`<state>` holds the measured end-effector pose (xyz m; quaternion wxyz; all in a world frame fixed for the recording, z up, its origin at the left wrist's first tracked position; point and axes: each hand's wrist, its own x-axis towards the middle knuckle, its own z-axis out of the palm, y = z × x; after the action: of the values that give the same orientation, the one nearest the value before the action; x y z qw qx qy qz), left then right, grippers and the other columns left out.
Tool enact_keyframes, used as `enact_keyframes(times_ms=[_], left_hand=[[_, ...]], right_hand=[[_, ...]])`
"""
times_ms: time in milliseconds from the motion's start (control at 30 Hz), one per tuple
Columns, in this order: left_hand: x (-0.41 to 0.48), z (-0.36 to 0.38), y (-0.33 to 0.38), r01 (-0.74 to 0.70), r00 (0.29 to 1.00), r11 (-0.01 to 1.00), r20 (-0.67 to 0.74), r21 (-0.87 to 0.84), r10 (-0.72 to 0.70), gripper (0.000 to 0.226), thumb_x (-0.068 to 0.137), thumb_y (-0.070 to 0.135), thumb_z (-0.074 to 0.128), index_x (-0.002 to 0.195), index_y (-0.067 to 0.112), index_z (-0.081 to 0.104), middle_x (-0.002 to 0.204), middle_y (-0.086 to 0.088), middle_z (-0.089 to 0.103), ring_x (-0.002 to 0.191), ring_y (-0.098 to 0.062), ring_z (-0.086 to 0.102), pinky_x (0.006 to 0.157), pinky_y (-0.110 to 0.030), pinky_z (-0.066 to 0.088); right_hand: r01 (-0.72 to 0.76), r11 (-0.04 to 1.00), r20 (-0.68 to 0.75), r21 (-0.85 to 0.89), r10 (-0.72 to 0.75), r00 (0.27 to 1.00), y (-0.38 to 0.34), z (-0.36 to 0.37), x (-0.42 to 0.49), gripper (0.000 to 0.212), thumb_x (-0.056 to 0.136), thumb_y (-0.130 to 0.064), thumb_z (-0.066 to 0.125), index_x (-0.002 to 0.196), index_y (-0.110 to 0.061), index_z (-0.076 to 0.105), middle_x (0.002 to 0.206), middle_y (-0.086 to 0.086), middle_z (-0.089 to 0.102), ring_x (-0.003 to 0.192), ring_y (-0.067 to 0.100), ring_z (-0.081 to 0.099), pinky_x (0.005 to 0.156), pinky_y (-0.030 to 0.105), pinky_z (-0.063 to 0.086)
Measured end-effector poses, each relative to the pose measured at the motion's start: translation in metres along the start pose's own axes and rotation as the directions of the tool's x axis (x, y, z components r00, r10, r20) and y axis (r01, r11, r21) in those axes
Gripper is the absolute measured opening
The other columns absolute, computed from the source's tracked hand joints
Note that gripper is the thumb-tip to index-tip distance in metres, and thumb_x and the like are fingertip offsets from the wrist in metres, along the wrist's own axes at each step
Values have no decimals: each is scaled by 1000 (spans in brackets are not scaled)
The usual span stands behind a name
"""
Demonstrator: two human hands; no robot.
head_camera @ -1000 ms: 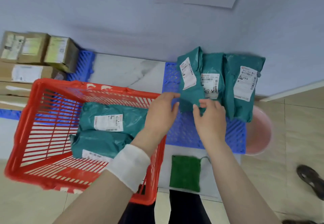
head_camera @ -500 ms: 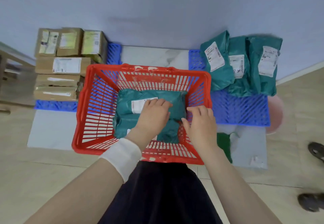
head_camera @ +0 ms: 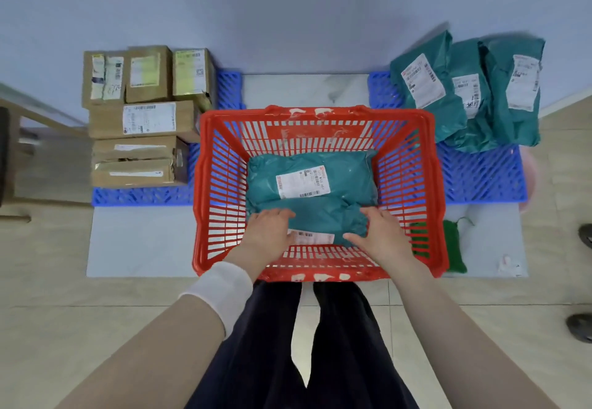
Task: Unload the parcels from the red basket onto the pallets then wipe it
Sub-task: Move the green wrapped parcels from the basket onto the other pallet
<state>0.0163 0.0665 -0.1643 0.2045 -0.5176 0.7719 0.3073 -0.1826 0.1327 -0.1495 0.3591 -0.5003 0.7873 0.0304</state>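
Red basket: centre of frame, on the floor between our two blue pallets; two teal parcels inside.
Near parcel: lower one in the basket, label facing down-frame; we have both hands on it.
Far parcel: lies just above it in the frame, touching it, white label up.
Left hand: fingers spread flat over the near parcel's left end; white wristband on that forearm.
Right hand: fingers curled round the parcel's right end, thumb at the lower edge.
Grip: both hands are on the bag; we cannot tell whether it is off the basket floor.
Right pallet: right of frame, three teal parcels leaning against the wall.
Left pallet: left of frame, brown cartons stacked on it.
Green cloth: on the floor, just right of the basket.
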Motion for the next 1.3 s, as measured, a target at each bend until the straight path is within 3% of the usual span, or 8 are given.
enact_keyframes(times_ms=[300, 467, 600, 700, 800, 867, 1134, 1300], left_hand=[[25, 7, -32, -41, 994, 999, 100, -11, 42, 56, 85, 31, 60, 136, 19, 39, 137, -6, 49, 124, -26, 46, 104, -38, 36], [84, 42, -37, -56, 988, 998, 146, 12, 54, 81, 79, 37, 68, 143, 15, 24, 144, -10, 35, 133, -28, 32, 110, -39, 25], [116, 66, -44, -115, 973, 989, 211, 98, 92, 99, 68, 48, 74, 144, 15, 19, 143, -12, 29, 131, -30, 26, 110, -42, 22], [127, 78, -48, -167, 963, 976, 237, 139, 131, 107, 63, 51, 76, 144, 17, 16, 140, -12, 26, 129, -30, 26, 108, -42, 23], [132, 82, -50, -159, 970, 984, 199, 81, 141, 95, 66, 43, 76, 141, 18, 24, 138, -8, 34, 126, -27, 33, 107, -40, 27], [135, 76, -51, -148, 977, 989, 157, 24, 143, 87, 68, 39, 76, 138, 18, 30, 136, -7, 41, 125, -25, 39, 104, -38, 32], [111, 3, -39, -242, 966, 970, 100, 30, 238, 59, 69, 45, 74, 116, 17, 51, 110, -5, 62, 99, -25, 58, 79, -36, 47], [71, -55, -25, -343, 936, 939, -89, 4, 342, 52, 72, 45, 71, 114, 20, 55, 107, -1, 65, 98, -21, 59, 84, -33, 43]], right_hand=[[-41, 997, 79, -71, 46, 996, -26, 24, 31, 72, 76, -47, 68, 135, -18, 39, 135, 9, 45, 125, 28, 40, 105, 38, 33], [-34, 960, 209, -278, 95, 973, -8, 62, 94, 90, 70, -53, 71, 141, -19, 28, 138, 13, 37, 127, 32, 37, 105, 42, 32], [-4, 943, 329, -334, 120, 937, 0, 90, 124, 108, 63, -51, 77, 145, -22, 14, 140, 16, 29, 130, 35, 34, 107, 46, 29], [39, 951, 368, -307, 81, 926, 1, 99, 137, 103, 59, -48, 81, 139, -19, 23, 135, 15, 39, 123, 33, 43, 100, 42, 38], [67, 976, 345, -206, 8, 938, 1, 95, 143, 76, 66, -45, 77, 127, -19, 39, 124, 11, 53, 110, 29, 53, 84, 34, 43], [63, 985, 303, -158, -13, 953, 1, 88, 142, 66, 73, -42, 73, 127, -20, 42, 122, 10, 55, 109, 27, 54, 82, 33, 44], [28, 998, 164, 52, -36, 986, -13, 28, 102, 57, 75, -40, 72, 123, -17, 52, 116, 7, 61, 105, 27, 55, 83, 32, 43], [22, 992, 49, 127, -29, 998, -27, -25, 57, 51, 75, -42, 71, 116, -15, 56, 107, 11, 65, 99, 30, 58, 76, 33, 41]])
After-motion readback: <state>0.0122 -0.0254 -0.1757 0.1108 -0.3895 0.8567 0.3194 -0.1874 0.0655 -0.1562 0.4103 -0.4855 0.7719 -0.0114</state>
